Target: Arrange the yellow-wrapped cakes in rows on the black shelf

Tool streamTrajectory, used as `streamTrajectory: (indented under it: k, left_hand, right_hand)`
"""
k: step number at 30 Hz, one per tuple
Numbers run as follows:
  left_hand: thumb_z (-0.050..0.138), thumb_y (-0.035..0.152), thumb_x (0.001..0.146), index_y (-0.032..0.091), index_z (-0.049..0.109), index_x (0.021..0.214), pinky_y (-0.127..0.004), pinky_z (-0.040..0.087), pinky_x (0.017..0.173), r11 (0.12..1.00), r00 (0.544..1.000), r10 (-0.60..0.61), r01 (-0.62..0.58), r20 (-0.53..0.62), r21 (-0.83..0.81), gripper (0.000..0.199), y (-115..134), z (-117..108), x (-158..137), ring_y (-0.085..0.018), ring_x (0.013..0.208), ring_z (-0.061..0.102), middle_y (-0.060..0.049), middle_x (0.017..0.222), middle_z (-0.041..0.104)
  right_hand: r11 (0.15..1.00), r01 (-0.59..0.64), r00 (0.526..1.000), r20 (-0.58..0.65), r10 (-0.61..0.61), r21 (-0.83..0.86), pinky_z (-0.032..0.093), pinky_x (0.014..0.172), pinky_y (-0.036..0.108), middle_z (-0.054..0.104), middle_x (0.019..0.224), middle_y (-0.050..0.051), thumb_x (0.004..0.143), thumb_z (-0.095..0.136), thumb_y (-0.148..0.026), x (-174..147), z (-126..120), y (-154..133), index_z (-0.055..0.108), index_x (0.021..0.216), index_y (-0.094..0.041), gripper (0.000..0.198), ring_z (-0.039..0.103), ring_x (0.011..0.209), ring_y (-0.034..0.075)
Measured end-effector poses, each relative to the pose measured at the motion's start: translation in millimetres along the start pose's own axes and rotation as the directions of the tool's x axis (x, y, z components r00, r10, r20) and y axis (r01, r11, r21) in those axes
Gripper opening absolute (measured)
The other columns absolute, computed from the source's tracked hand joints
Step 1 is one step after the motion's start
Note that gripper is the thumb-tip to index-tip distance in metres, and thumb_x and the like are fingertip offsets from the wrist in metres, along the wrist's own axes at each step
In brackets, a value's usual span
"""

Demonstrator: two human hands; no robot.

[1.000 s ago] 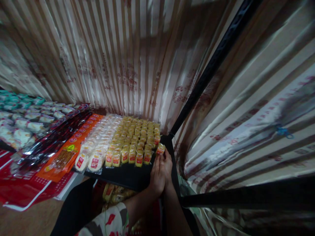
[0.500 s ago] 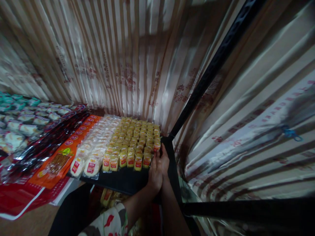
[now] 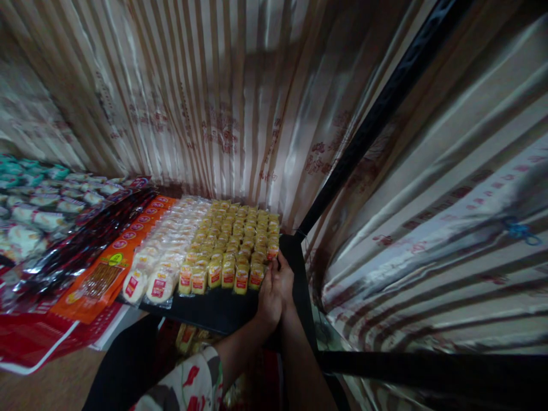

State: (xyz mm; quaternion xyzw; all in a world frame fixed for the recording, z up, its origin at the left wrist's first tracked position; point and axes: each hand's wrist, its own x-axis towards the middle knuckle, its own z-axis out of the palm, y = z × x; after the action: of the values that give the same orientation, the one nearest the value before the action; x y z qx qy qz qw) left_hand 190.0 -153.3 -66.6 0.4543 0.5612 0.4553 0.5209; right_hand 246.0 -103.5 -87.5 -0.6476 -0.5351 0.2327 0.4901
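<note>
My left hand point(image 3: 269, 297) and my right hand point(image 3: 285, 279) are pressed together at the front right corner of a black shelf point(image 3: 205, 314). Their fingertips meet the lower end of the rightmost row of small yellow packaged cakes point(image 3: 226, 245), touching the front packet point(image 3: 273, 250) with its red label. The fingers of both hands are closed; whatever lies between the palms is hidden. Several rows of these cakes, in clear wrappers, stand tightly packed on the shelf. Left of them lie rows of white round crackers point(image 3: 160, 285) in clear packets.
An orange snack bag point(image 3: 98, 274), dark shiny packs point(image 3: 81, 257) and white-wrapped snacks point(image 3: 47, 214) lie further left. A black metal post point(image 3: 359, 137) rises at the shelf's corner. Striped sheeting point(image 3: 222, 103) hangs behind and to the right. More yellow packets point(image 3: 186, 337) show below.
The hands stay together at the same row end, with barely any shift. The view has tilted very slightly; the packets look unmoved.
</note>
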Motion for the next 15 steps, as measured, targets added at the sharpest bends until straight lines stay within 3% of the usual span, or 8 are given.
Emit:
streamTrajectory:
  k: [7,11,15]
  left_hand:
    - [0.032,0.029,0.09,0.015,0.044,0.131,-0.028,0.023,0.112,1.0,1.0,-0.005,0.005,-0.012,0.006,0.045,12.7,-4.7,-9.3,-0.016,0.132,0.035,-0.008,0.142,0.04]
    - [0.032,0.028,0.089,0.018,0.044,0.132,-0.029,0.028,0.111,0.999,1.0,0.004,-0.003,-0.009,0.034,0.045,18.0,-12.0,-23.6,-0.016,0.129,0.039,-0.005,0.14,0.043]
    - [0.029,0.028,0.089,0.009,0.044,0.131,-0.031,0.031,0.108,0.991,0.998,0.063,-0.062,-0.002,0.12,0.048,11.7,-21.5,-50.4,-0.019,0.124,0.045,-0.012,0.134,0.049]
  right_hand:
    - [0.999,0.0,0.998,-0.059,0.003,0.037,0.036,0.098,0.041,0.06,0.118,0.012,0.081,0.033,-0.037,-48.0,19.4,-10.5,0.056,0.12,-0.017,0.049,0.046,0.119,0.024]
    - [0.998,-0.038,0.998,-0.042,0.04,0.048,0.041,0.094,0.039,0.058,0.12,0.013,0.082,0.033,-0.041,-43.6,7.0,-13.8,0.048,0.126,-0.013,0.054,0.053,0.111,0.022]
    - [0.995,-0.085,0.99,-0.112,0.09,0.045,0.039,0.096,0.04,0.055,0.123,0.016,0.08,0.038,-0.047,-45.7,-6.6,-15.2,0.045,0.127,-0.008,0.061,0.053,0.111,0.024]
